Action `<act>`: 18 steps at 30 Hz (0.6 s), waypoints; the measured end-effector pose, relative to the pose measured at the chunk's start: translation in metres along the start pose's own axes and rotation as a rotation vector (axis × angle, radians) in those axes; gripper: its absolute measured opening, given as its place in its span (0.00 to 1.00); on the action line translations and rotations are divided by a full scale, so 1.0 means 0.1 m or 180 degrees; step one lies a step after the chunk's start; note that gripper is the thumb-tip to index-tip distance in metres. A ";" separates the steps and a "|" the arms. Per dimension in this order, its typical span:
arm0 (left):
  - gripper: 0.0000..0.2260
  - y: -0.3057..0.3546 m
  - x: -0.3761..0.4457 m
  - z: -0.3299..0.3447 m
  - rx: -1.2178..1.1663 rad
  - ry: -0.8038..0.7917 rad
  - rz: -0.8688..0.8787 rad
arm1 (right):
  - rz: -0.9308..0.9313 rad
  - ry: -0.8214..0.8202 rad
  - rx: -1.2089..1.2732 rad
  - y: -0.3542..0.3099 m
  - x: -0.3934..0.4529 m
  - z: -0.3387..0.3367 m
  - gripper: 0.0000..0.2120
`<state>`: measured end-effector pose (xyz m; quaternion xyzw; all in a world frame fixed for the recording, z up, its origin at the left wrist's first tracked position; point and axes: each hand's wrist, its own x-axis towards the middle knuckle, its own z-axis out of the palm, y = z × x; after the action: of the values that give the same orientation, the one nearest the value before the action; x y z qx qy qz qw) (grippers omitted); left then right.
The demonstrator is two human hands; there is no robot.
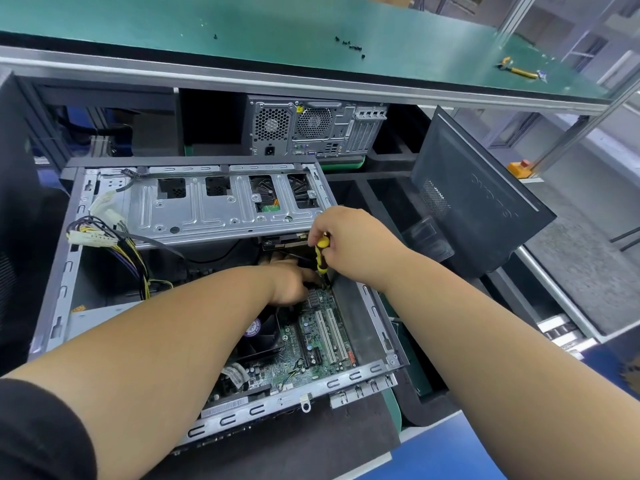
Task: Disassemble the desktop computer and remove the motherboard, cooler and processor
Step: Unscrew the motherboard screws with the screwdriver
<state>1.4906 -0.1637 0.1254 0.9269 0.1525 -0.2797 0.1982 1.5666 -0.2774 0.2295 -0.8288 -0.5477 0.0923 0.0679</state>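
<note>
Both hands work deep in the open computer case (52, 306): the right hand (346, 240) grips a yellow screwdriver (322, 254) upright over the motherboard (311, 344) at the case's far right corner, while the left hand (291, 282), fingers curled beside the tip, steadies it. Best to keep the shaft straight and press firmly, I judge, so the bit doesn't skid across the board.

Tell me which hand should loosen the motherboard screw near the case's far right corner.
Right. The right hand already grips the yellow screwdriver, its tip down at the motherboard corner. The left hand holds no tool and rests beside the tip, likely steadying it.
</note>
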 end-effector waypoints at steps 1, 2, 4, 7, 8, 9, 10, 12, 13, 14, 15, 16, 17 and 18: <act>0.24 0.00 0.00 0.00 -0.0019 0.0021 0.0013 | 0.0018 -0.0030 -0.0043 0.00 0.00 0.00 0.13; 0.24 0.00 0.00 0.00 -0.0029 0.0039 0.0030 | 0.0012 -0.0026 -0.0069 0.00 0.00 0.00 0.12; 0.24 -0.01 0.01 0.00 -0.0018 0.0051 0.0071 | -0.0063 0.0039 -0.0088 0.00 0.00 0.00 0.05; 0.24 -0.01 0.02 -0.01 -0.0020 0.0006 0.0047 | -0.0053 0.0069 -0.0111 0.00 0.03 0.04 0.06; 0.24 -0.01 0.02 -0.01 -0.0011 0.0006 0.0046 | -0.0036 0.0087 -0.0076 0.01 0.04 0.05 0.05; 0.24 -0.01 0.02 -0.01 0.0005 0.0015 0.0054 | -0.0020 0.0097 -0.0014 0.01 0.04 0.05 0.06; 0.24 -0.01 0.02 -0.01 0.0019 0.0023 0.0065 | 0.0000 0.0110 0.0061 0.01 0.04 0.05 0.08; 0.24 -0.01 0.01 0.00 0.0030 0.0019 0.0073 | 0.0064 0.0118 0.0179 0.01 0.03 0.05 0.09; 0.24 -0.01 0.01 0.00 0.0033 0.0012 0.0069 | 0.0093 0.0128 0.0188 0.01 0.03 0.04 0.09; 0.24 -0.01 0.01 0.00 0.0033 0.0009 0.0065 | 0.0119 0.0135 0.0186 0.01 0.02 0.04 0.08; 0.24 -0.01 0.01 0.00 0.0024 0.0011 0.0063 | 0.0134 0.0138 0.0189 0.02 0.02 0.04 0.08; 0.24 -0.01 0.00 0.00 0.0009 0.0018 0.0060 | 0.0144 0.0129 0.0196 0.01 0.02 0.04 0.09; 0.24 -0.01 0.00 -0.01 -0.0004 0.0020 0.0056 | 0.0147 0.0124 0.0196 0.01 0.01 0.03 0.10; 0.24 0.00 0.00 -0.01 -0.0007 0.0013 0.0054 | 0.0139 0.0126 0.0171 0.00 0.01 0.03 0.08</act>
<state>1.4907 -0.1629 0.1263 0.9286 0.1453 -0.2759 0.2013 1.5662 -0.2767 0.2261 -0.8401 -0.5253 0.0920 0.0990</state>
